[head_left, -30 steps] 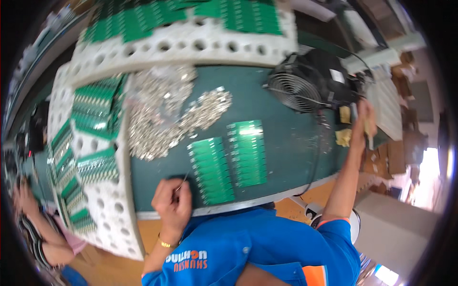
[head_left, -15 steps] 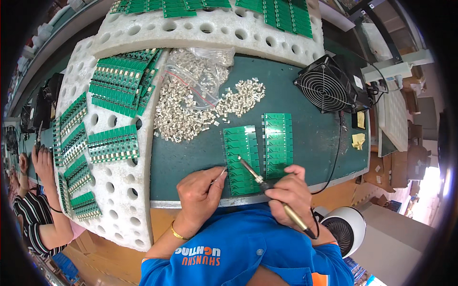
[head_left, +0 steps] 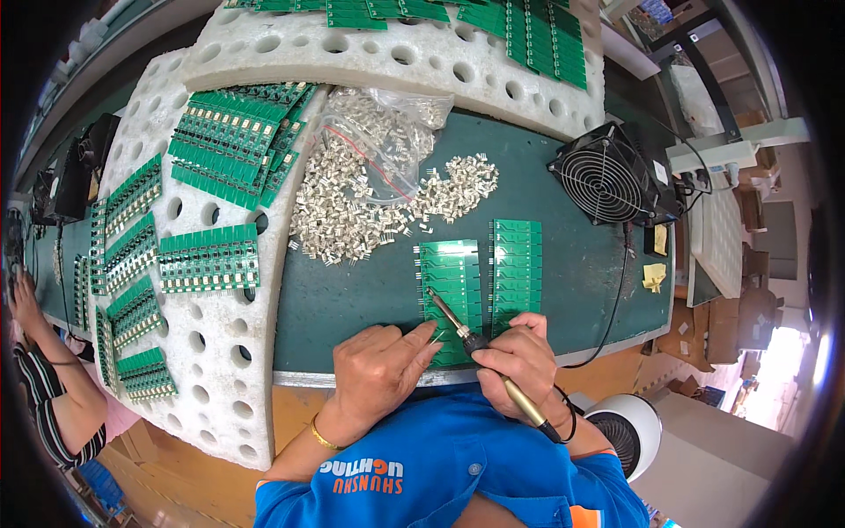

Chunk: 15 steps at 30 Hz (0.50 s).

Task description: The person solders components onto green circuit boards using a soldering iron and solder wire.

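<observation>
My right hand point(head_left: 518, 363) is closed around a soldering iron point(head_left: 525, 400) with a gold and black handle. The iron's tip points up and left, at the left edge of a green circuit board panel point(head_left: 452, 262); whether it touches is too small to tell. Over the lower left part of that panel, my left hand point(head_left: 380, 368) pinches a thin silvery solder wire point(head_left: 438, 336). Just right of it lies a second green circuit board panel point(head_left: 518, 257), with my right fingers at its lower end. Tiny pins stick out along both panels' left edges.
Beyond the panels lie a pile of small white connectors point(head_left: 339, 220) and a clear plastic bag point(head_left: 374, 145) of them. White foam boards point(head_left: 207, 352) with holes hold more green panels point(head_left: 216, 145). A black fan point(head_left: 607, 176) stands at right. Another person's arm point(head_left: 70, 378) is far left.
My left hand has shifted right, onto the panel's lower part. The iron's tip has moved toward the panel's left edge. The whole view has shifted slightly.
</observation>
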Tool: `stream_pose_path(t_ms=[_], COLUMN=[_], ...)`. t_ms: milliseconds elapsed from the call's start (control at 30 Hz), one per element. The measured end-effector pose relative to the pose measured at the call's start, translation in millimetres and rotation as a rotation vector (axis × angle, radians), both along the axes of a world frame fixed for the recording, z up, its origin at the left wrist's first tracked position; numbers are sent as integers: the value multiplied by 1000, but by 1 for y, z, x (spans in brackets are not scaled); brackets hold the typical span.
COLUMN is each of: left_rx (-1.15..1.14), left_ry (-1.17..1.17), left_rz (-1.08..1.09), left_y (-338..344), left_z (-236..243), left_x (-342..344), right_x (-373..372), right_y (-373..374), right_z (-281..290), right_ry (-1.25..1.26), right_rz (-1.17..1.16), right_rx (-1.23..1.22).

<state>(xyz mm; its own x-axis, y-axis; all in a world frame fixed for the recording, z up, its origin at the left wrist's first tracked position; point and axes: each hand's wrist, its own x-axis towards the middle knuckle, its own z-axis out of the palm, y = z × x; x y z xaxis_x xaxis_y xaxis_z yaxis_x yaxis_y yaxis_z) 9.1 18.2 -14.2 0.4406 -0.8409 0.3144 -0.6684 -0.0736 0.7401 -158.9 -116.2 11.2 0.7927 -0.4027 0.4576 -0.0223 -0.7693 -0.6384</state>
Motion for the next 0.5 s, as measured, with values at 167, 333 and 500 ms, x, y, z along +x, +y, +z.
stream_pose_path(t_ms=[167,333,500], left_rx=[44,40,44], left_ry=[-42,-66,-73], left_rz=[-32,-34,-33], left_y=[0,0,0], left_z=[2,1,-1], left_x=[-1,-1,-1], right_x=[0,1,0], right_y=[0,0,1], right_z=[0,1,4], right_ry=[0,8,59], right_rz=[-2,1,48], right_rx=[-23,-20,-90])
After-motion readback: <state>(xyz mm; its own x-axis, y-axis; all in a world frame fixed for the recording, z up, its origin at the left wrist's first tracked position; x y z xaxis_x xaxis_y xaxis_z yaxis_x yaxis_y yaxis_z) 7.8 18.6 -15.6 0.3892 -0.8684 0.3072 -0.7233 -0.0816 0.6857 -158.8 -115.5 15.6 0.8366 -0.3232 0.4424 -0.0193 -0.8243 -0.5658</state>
